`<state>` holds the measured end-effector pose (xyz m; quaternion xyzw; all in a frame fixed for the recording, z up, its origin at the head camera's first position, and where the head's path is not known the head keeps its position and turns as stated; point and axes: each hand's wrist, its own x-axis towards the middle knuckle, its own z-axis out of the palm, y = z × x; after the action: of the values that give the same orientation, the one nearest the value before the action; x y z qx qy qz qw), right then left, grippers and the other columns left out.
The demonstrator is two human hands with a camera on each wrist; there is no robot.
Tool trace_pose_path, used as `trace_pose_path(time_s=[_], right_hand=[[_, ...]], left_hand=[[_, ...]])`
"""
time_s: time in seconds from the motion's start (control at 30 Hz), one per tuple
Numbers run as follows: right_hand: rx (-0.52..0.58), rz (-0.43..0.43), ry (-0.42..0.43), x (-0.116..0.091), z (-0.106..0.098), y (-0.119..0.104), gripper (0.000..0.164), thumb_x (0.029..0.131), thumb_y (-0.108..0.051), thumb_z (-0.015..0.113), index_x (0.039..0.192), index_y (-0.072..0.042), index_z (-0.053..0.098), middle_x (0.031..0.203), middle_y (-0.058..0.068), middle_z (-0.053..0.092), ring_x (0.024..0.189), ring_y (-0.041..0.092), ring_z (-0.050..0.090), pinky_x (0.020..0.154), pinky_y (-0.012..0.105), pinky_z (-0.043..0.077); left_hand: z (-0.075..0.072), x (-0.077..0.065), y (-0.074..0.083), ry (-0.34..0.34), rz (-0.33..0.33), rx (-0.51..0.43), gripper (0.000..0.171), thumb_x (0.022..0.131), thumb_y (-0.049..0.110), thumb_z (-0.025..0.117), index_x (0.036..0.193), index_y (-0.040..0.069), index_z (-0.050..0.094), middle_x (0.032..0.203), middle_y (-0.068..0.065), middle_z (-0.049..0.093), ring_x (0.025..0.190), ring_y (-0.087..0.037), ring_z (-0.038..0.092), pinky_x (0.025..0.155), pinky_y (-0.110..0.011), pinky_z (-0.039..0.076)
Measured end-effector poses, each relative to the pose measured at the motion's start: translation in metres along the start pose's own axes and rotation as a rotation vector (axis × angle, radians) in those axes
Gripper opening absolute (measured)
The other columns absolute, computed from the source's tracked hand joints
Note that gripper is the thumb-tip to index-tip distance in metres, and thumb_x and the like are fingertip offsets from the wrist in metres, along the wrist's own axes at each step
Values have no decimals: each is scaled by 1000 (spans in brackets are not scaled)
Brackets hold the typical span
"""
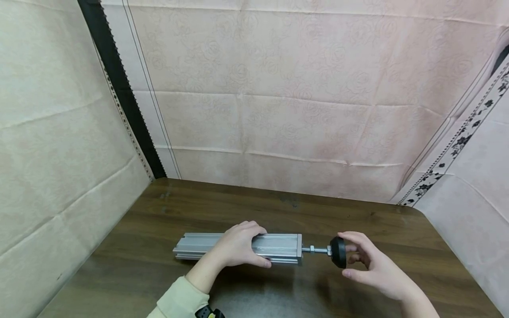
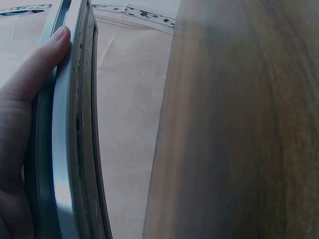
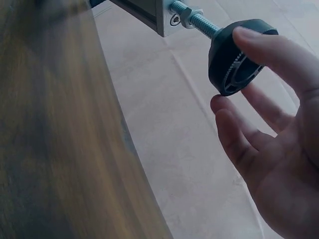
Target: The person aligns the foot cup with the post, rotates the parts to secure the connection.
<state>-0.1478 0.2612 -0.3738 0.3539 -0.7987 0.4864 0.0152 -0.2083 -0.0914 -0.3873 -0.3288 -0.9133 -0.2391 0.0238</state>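
Fingers (image 3: 274,52) of the right hand (image 1: 379,270) gripping a round black foot (image 1: 339,252) by its rim

They are half curling about it, with gaps between the digits. Its threaded silver rod (image 1: 319,250) is pointing away from the palm, leftward into the end of a long, grooved silver metal bar (image 1: 280,240). Rod and bar are sharing one axis, running crosswise over the brown wooden table (image 1: 137,249), so any turn of the foot would probably be about that line. Nearer the bar's middle, the left hand (image 1: 237,246) is gripping from above, thumb along the near side; its other fingertips are hiding behind.

Only the right wrist view is showing the foot's hollow, ribbed face and a screw (image 3: 175,20) in the bar's end plate (image 3: 164,19). The head view is giving the whole axis; whether the bar is touching the table I cannot tell.
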Motion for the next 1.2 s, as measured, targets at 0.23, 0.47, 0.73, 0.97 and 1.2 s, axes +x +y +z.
trace_pose_path(time_s=[0.23,0.47,0.73,0.97,1.2], right_hand=[[-18,73,16,-1,0,-3,63,83,5,64,139,-5,37,108,8,60,93,16,61,73,26,48],[-68,128,48,0,0,-3,50,86,3,61,132,-7,45,100,4,60,84,15,58,70,27,47],[-43,3,5,-1,-1,-2,78,77,8,70,142,-2,28,129,1,43,104,12,55,78,26,47],[-9,-5,2,0,0,0,72,79,8,68,140,-1,31,121,4,49,97,16,59,78,26,48],[-56,107,58,1,2,-5,57,85,3,63,137,-10,42,104,6,61,87,15,59,69,27,48]], left_hand=[[1,0,-1,-21,-9,-18,71,64,63,74,117,18,61,108,9,57,97,-12,51,84,-35,43],[3,0,0,-21,-3,-18,72,64,64,73,117,17,61,108,9,58,98,-12,52,85,-35,43],[1,-1,0,-2,-2,-7,73,63,66,72,116,18,62,107,9,58,96,-12,51,83,-34,43],[0,0,1,-2,-6,-8,71,64,63,74,116,17,62,108,9,58,96,-12,51,83,-34,43],[1,0,1,-9,-5,-15,70,63,61,75,116,18,62,107,9,58,95,-11,51,82,-34,43]])
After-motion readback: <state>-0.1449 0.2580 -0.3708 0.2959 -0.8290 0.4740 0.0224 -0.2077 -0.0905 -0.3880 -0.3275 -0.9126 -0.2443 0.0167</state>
